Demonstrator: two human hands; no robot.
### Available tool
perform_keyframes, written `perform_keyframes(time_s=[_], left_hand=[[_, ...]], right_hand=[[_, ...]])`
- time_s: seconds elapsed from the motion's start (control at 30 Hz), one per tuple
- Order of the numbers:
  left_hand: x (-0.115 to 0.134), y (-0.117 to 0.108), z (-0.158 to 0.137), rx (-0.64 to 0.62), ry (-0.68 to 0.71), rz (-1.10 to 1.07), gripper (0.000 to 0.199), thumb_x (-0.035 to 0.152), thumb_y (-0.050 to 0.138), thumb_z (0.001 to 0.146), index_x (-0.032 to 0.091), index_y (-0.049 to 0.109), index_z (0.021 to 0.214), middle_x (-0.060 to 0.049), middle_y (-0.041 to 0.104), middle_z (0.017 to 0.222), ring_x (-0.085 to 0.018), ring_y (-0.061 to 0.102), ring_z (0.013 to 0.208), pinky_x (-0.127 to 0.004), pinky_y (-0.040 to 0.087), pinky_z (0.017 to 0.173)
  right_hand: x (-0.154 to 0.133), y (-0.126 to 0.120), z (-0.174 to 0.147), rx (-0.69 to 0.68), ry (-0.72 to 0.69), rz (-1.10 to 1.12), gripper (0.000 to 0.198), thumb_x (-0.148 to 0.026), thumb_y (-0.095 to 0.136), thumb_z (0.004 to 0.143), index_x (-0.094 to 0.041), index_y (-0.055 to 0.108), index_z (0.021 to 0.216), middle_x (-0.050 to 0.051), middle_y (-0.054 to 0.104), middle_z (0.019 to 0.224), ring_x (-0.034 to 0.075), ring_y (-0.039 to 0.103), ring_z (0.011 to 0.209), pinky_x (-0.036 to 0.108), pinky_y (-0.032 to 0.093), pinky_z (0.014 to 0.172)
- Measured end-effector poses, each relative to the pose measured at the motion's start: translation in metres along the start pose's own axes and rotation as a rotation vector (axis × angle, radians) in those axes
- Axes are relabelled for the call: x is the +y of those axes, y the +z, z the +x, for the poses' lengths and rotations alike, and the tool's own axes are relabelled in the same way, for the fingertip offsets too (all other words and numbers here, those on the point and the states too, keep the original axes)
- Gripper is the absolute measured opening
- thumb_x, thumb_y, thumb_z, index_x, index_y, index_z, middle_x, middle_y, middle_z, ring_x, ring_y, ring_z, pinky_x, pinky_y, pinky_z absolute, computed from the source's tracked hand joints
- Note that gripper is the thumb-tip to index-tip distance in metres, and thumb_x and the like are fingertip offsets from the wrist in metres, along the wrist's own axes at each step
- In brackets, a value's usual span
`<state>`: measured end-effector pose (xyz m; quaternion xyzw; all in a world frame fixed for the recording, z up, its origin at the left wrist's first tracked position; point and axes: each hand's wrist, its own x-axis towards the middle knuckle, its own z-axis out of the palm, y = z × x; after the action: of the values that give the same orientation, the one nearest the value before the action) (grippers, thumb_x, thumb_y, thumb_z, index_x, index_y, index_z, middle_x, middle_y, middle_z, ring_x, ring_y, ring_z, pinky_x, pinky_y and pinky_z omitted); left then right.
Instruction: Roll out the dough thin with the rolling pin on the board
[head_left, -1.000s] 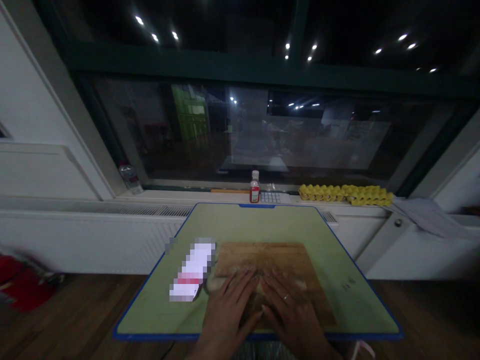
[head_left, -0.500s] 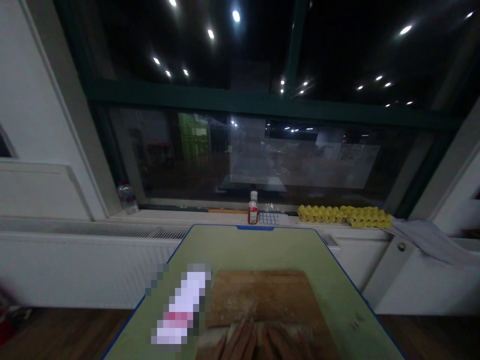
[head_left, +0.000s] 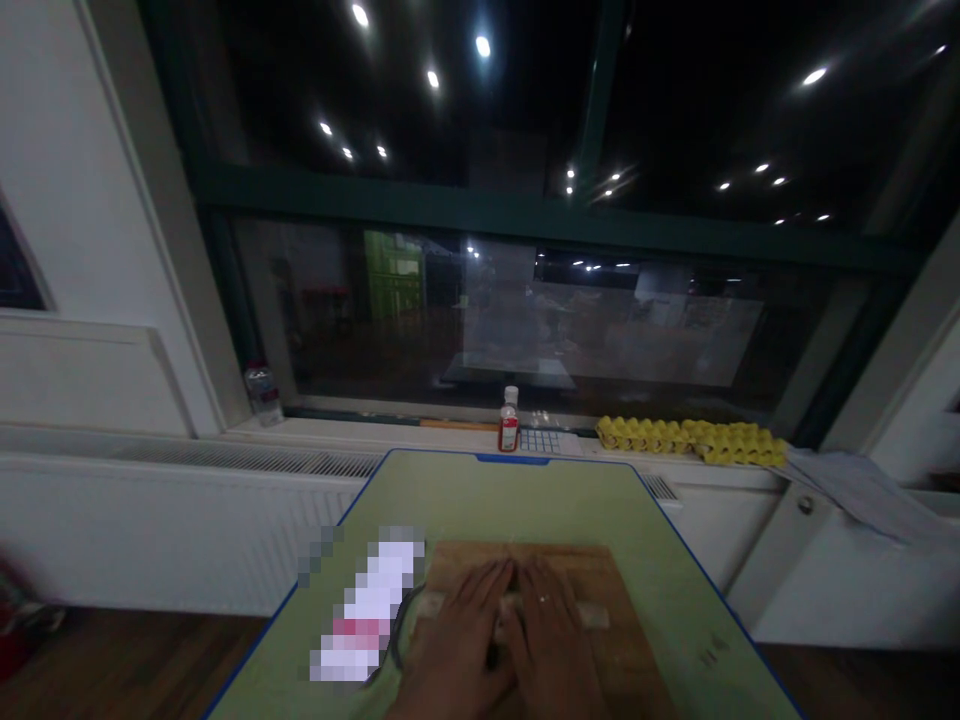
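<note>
My left hand (head_left: 471, 620) lies palm down across a pale roll of what looks like dough (head_left: 595, 615), its fingers stretched forward. Beside it my right hand (head_left: 551, 625) rests flat on the same roll, with a small bright spot on one finger. The two hands are close together, and the roll's ends stick out on both sides. Beneath is a wooden board (head_left: 634, 650) on a green, blue-edged table (head_left: 697, 600). The middle of the roll is mostly hidden by my fingers.
Left of the board lies a pixelated white and pink item (head_left: 367, 610) beside a dark curved cord (head_left: 400, 635). On the sill stand a small red-labelled bottle (head_left: 508, 425), a clear bottle (head_left: 263, 395), yellow egg trays (head_left: 690, 440) and a grey cloth (head_left: 862, 490).
Both hands have moved forward over the board, away from me, and the pale roll has moved forward under them. The view has shifted slightly.
</note>
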<state>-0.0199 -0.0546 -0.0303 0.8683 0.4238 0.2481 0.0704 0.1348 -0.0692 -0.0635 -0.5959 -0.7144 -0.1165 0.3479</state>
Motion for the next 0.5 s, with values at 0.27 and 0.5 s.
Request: perform_keyframes(time_s=[0.27,0.5], left_hand=[[-0.007,-0.009,0.000,-0.066,0.043,-0.087,0.080,0.043,0.070,0.082,0.027,0.036,0.152,-0.009,0.042,0.153,-0.032,0.041,0.139,-0.052,0.038,0.113],[-0.025,-0.005,-0.035,0.056,0.141,0.083,0.074,0.044,0.059,0.094,0.041,0.017,0.155,0.001,0.052,0.146,-0.025,0.055,0.128,-0.038,0.047,0.107]], right_hand=[[0.030,-0.003,0.004,-0.085,-0.187,-0.011,0.049,-0.039,0.032,0.101,-0.023,0.048,0.144,0.006,0.056,0.139,0.025,0.057,0.125,0.042,0.054,0.101],[0.056,0.025,-0.032,0.162,-0.365,0.007,0.063,-0.025,0.032,0.098,-0.031,0.011,0.157,0.001,0.062,0.131,0.021,0.065,0.113,0.034,0.058,0.091]])
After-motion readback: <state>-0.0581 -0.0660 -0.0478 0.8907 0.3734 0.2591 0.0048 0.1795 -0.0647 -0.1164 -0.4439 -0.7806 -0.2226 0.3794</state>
